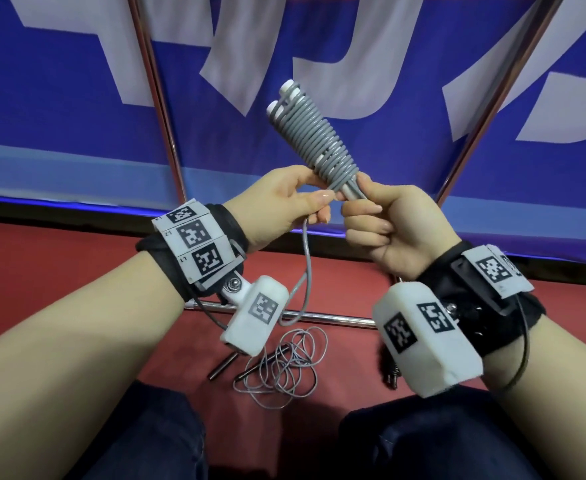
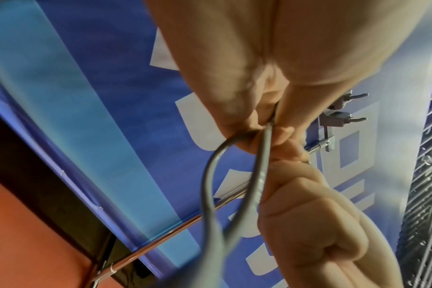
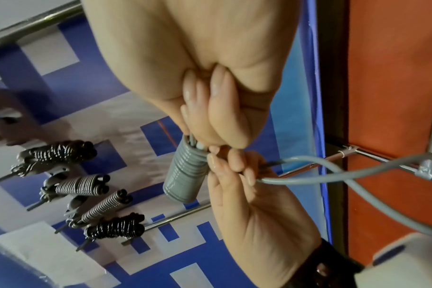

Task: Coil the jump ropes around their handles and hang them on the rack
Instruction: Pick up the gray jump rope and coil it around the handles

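A grey jump rope (image 1: 319, 140) is wound in a tight coil around its pair of white-tipped handles and points up and to the left. My right hand (image 1: 357, 195) grips the handles' lower end just under the coil. My left hand (image 1: 322, 206) pinches the rope's loose loop (image 1: 306, 271) beside the bottom turn; the loop hangs down past my left wrist. The right wrist view shows the coil (image 3: 188, 173) between both hands. In the left wrist view my fingers (image 2: 279, 134) close on the rope (image 2: 210, 175). A second, thin grey rope (image 1: 284, 368) with dark handles lies tangled on the floor.
Chrome rack tubes (image 1: 160, 98) rise on the left and right (image 1: 492, 109) before a blue-and-white banner, and a base bar (image 1: 329, 319) runs along the red floor. Several coiled ropes (image 3: 86, 187) hang on rack hooks. My knees fill the bottom of the head view.
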A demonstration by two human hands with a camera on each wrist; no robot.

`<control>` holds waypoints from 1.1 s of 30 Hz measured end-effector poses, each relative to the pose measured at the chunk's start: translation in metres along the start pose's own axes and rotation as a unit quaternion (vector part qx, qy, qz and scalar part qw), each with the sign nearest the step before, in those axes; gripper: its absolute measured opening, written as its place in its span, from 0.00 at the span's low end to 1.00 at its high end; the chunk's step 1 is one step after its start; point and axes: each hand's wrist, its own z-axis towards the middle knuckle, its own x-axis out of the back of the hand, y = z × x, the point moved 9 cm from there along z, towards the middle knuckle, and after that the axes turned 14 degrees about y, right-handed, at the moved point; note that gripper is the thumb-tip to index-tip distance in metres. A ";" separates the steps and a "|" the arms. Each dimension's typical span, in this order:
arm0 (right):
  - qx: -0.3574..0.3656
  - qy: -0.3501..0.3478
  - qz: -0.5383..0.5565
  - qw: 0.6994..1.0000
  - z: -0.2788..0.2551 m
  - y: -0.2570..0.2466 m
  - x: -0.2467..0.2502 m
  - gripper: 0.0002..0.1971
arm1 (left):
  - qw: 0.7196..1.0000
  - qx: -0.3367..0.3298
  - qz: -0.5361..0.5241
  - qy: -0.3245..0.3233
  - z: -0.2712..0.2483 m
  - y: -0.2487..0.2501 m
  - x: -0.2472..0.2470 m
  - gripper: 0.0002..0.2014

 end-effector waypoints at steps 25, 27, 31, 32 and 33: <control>-0.005 0.070 -0.254 0.965 0.024 0.024 0.021 0.22 | 0.999 -0.030 0.032 0.023 0.002 0.011 0.012 0.06; 0.004 0.115 -0.266 0.957 0.023 0.017 0.033 0.25 | 0.995 -0.029 0.084 0.055 0.004 0.007 0.021 0.11; 0.013 0.091 -0.246 0.965 0.015 0.002 0.031 0.32 | 0.933 -0.117 0.334 0.062 0.002 0.006 0.021 0.12; -0.004 0.058 -0.243 0.968 0.012 0.004 0.025 0.37 | 0.903 -0.146 0.402 0.040 -0.001 0.004 0.014 0.11; -0.029 0.020 -0.239 0.970 0.008 0.010 0.018 0.41 | 0.872 -0.173 0.458 0.010 -0.004 0.002 0.007 0.11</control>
